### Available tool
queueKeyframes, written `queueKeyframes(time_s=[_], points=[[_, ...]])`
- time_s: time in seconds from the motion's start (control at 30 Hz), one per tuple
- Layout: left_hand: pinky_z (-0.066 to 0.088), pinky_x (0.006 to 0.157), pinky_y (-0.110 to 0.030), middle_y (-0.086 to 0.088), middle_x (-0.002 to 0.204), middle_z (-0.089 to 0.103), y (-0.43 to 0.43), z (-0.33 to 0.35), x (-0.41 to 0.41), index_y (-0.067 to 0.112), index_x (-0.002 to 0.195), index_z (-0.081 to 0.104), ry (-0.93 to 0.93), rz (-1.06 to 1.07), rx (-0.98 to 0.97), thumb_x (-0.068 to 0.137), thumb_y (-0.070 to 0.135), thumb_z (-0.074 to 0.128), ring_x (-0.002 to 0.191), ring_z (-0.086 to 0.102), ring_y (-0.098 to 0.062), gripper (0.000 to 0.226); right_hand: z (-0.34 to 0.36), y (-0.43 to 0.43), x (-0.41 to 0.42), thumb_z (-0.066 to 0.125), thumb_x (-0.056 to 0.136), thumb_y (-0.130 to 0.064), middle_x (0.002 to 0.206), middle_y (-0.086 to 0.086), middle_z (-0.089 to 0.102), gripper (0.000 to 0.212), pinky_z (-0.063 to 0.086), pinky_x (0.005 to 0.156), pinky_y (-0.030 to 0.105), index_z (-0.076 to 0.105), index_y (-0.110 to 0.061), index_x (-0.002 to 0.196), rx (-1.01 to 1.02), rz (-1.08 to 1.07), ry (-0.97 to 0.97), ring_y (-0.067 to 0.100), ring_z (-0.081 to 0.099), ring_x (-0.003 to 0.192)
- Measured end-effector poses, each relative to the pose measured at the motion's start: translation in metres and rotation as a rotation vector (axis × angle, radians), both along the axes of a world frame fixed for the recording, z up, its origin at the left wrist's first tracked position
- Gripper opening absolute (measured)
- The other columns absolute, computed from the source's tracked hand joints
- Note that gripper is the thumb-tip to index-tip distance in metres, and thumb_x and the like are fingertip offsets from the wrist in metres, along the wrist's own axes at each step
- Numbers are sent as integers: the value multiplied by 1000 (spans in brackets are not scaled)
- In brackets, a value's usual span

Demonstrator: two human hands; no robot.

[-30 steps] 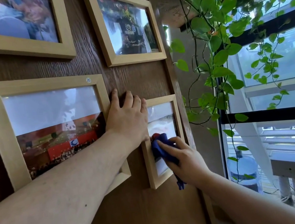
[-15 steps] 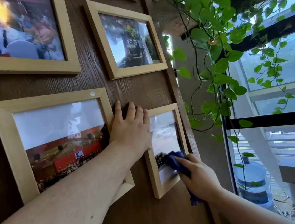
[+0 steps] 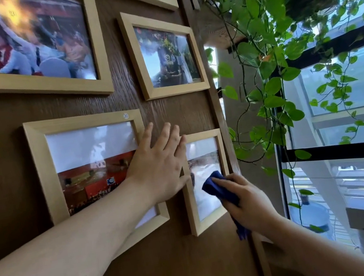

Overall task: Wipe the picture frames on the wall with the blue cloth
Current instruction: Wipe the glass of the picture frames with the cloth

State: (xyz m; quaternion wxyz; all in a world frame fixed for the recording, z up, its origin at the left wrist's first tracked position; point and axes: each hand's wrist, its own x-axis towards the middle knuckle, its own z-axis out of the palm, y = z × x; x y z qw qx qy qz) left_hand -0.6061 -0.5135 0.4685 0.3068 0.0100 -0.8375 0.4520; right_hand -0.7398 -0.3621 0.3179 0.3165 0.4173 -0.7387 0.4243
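Several light wooden picture frames hang on a dark brown wood wall. My right hand [image 3: 245,202] grips a bunched blue cloth [image 3: 219,188] and presses it against the glass of the small lower-right frame [image 3: 194,218]. My left hand [image 3: 160,166] lies flat, fingers spread, on the wall and on that frame's left edge, overlapping the right side of the larger lower-left frame [image 3: 40,167]. Above hang a big upper-left frame [image 3: 45,85] and a middle upright frame [image 3: 135,56]. A tail of the cloth hangs below my right wrist.
A trailing green vine plant [image 3: 271,68] hangs just right of the wall's edge, close to the small frame. Beyond it is a window with dark bars [image 3: 349,152]. A blue water jug [image 3: 311,214] stands low by the window.
My right hand with the cloth slid down the glass, then back up toward the frame's right side. My left hand's fingers have straightened and spread. The view has tilted upward.
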Motion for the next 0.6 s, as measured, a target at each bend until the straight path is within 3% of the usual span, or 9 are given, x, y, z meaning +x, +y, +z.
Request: queueKeyframes(time_s=[0.17, 0.37, 0.5, 0.6], points=[[12, 115, -59, -20, 157, 18, 5, 15, 56, 7, 149, 12, 52, -48, -17, 88, 65, 19, 145, 13, -35, 84, 38, -10, 17, 64, 84, -26, 114, -11, 52, 49, 52, 67, 37, 52, -32, 130, -76, 19, 67, 12, 55, 88], [15, 116, -56, -18, 157, 21, -8, 43, 126, 9, 148, 15, 105, 46, 9, 88, 65, 22, 144, 17, -32, 83, 89, -53, 65, 60, 83, -29, 112, -16, 46, 52, 46, 66, 22, 47, -36, 133, -165, 161, 153, 5, 51, 89], [28, 112, -54, -18, 150, 37, -25, 53, 164, 7, 145, 29, 143, 130, 55, 84, 65, 35, 138, 32, -34, 84, 114, -81, 102, 57, 83, -41, 114, -13, 48, 52, 52, 59, 33, 45, -35, 134, -179, 189, 259, 11, 55, 85], [28, 113, -52, -17, 149, 39, -44, 56, 187, 8, 145, 29, 171, 219, 75, 80, 70, 39, 138, 32, -33, 90, 127, -98, 126, 61, 83, -36, 115, -10, 48, 55, 49, 55, 29, 43, -34, 135, -163, 186, 355, 12, 55, 79]])
